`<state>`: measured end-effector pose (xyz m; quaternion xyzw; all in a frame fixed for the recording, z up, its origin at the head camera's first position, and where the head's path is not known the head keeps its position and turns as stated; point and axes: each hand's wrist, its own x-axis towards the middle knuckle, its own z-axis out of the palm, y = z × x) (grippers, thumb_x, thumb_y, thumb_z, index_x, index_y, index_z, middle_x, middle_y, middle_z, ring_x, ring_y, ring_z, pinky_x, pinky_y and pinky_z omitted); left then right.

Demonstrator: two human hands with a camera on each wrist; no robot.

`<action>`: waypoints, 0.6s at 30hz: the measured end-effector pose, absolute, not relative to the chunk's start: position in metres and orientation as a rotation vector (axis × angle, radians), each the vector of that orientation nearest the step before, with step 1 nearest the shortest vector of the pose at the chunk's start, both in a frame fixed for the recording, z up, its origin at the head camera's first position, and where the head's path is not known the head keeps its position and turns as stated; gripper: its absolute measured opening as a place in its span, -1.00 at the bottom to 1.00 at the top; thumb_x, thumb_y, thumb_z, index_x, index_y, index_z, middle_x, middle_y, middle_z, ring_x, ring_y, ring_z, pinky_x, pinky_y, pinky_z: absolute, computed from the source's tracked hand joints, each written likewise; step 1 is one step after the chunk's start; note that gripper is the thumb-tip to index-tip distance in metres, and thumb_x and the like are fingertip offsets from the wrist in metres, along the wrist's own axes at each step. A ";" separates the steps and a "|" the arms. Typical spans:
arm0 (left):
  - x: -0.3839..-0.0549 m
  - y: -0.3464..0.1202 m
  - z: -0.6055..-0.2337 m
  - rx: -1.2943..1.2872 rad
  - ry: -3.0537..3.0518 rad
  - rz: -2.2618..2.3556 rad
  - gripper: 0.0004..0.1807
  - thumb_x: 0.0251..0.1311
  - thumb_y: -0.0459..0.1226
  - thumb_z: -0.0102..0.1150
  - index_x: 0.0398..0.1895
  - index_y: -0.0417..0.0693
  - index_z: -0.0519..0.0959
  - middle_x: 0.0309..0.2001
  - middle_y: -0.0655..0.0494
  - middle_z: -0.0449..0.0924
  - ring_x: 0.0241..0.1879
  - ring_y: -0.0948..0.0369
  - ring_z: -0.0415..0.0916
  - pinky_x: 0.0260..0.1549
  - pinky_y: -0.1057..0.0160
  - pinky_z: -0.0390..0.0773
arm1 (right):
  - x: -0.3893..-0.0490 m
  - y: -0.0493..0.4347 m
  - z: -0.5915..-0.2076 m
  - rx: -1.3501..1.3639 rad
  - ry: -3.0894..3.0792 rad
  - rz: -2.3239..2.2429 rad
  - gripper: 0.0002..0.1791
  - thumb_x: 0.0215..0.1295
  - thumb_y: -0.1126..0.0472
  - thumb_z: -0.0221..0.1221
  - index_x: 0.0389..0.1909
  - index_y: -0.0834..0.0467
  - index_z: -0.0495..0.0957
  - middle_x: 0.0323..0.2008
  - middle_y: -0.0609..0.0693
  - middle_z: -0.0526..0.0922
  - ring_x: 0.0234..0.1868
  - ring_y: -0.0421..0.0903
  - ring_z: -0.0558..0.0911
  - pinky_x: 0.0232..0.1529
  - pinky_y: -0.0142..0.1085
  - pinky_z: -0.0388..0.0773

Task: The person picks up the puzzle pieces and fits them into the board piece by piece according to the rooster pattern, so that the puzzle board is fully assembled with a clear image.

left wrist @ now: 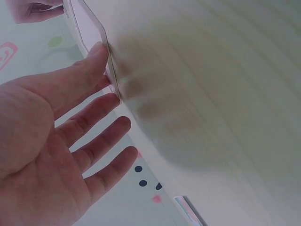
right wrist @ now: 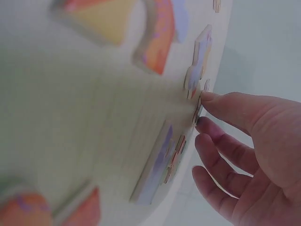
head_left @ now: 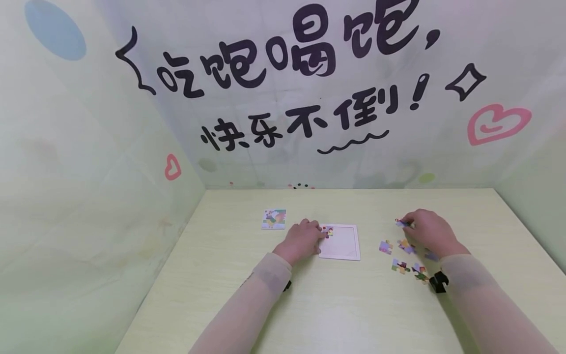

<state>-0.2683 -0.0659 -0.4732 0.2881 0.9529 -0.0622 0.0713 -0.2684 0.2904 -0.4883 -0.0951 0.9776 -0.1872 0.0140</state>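
Observation:
A white puzzle tray lies flat on the table, one jigsaw piece sitting in its far left corner. At the tray's left side is my left hand. Its index finger reaches over the rim by that piece, and the thumb touches the tray's edge; the other fingers are fairly straight. My right hand pinches a puzzle piece between thumb and fingertips at the right. Several loose pieces lie around and below it, among them a purple one and a multicoloured one.
A square picture card lies left of the tray. The pale wood-look table meets a printed cloth wall behind and on both sides. A dark wrist device shows below the right sleeve, close to the loose pieces.

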 end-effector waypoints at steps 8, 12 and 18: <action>-0.269 -0.065 -0.474 0.863 2.862 -0.237 -0.37 0.25 0.05 0.37 0.41 0.35 0.52 0.35 0.24 0.52 0.20 0.15 0.46 -0.01 0.16 0.64 | -0.270 0.293 -0.490 -0.344 3.056 -0.602 -0.71 0.33 0.30 0.26 0.01 0.32 0.71 -0.07 0.31 0.75 -0.03 0.34 0.68 -0.03 0.24 0.60; -0.268 -0.065 -0.473 0.865 2.862 -0.240 -0.36 0.26 0.06 0.37 0.42 0.35 0.51 0.34 0.25 0.53 0.18 0.15 0.45 -0.03 0.17 0.63 | -0.270 0.292 -0.491 -0.349 3.058 -0.585 -0.72 0.32 0.29 0.27 0.01 0.30 0.72 -0.07 0.29 0.75 -0.03 0.31 0.68 -0.02 0.22 0.61; -0.268 -0.066 -0.474 0.868 2.858 -0.219 -0.38 0.26 0.04 0.38 0.41 0.35 0.52 0.32 0.25 0.54 0.18 0.15 0.45 -0.03 0.16 0.63 | -0.271 0.290 -0.490 -0.340 3.051 -0.613 -0.72 0.30 0.30 0.28 -0.01 0.30 0.72 -0.09 0.28 0.75 -0.10 0.22 0.68 -0.02 0.22 0.60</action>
